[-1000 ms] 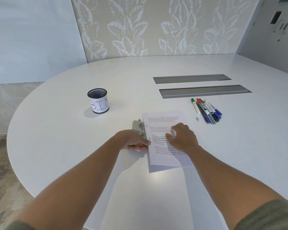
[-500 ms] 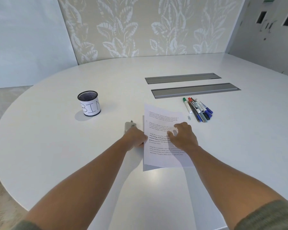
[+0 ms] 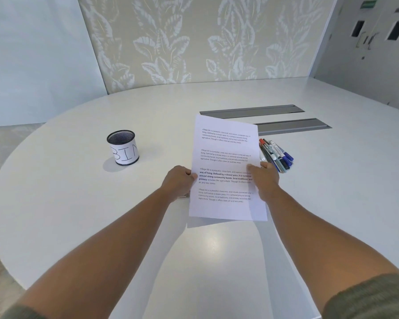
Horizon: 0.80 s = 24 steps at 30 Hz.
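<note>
A printed sheet of white paper (image 3: pixel 226 157) is lifted off the white table (image 3: pixel 78 203), tilted up toward me. My left hand (image 3: pixel 179 180) grips its left edge, thumb on the front. My right hand (image 3: pixel 264 178) pinches its right edge, thumb over the text. A second sheet's corner shows just below the bottom edge. The grey hole punch seen earlier is hidden behind my left hand and the paper.
A black mesh cup labelled BIN (image 3: pixel 123 148) stands at the left. Several markers (image 3: pixel 276 155) lie bunched to the right of the paper. Two grey cable-tray lids (image 3: pixel 293 125) are set into the table behind it.
The paper lay flat beside the hole punch, my left hand on the punch and my right on the sheet. Both hands now hold the sheet raised off the table.
</note>
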Each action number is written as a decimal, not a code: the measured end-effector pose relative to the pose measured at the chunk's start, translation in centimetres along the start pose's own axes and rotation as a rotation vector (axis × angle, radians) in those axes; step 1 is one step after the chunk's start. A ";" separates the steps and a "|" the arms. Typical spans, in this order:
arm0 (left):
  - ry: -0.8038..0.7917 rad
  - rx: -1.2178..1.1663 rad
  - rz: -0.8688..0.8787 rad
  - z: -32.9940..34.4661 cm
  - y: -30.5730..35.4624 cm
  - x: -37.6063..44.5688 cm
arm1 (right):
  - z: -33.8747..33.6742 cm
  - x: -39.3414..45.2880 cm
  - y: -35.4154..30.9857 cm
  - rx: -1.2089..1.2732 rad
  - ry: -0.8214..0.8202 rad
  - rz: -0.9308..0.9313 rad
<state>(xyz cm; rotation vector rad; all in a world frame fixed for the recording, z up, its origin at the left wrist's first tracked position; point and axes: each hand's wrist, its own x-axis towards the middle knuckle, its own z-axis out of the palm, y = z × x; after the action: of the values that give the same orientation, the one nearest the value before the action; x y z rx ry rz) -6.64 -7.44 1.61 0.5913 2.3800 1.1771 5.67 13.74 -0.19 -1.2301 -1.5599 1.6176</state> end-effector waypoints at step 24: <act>0.203 -0.482 0.002 -1.7 3.6 1.8 | -1.5 -0.6 -0.3 0.096 -0.120 -0.131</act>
<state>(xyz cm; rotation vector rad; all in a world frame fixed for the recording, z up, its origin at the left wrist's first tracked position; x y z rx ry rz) -8.35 -5.62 5.18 0.3245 2.1250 1.8052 7.23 13.95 0.43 -0.9764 -1.5809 1.6862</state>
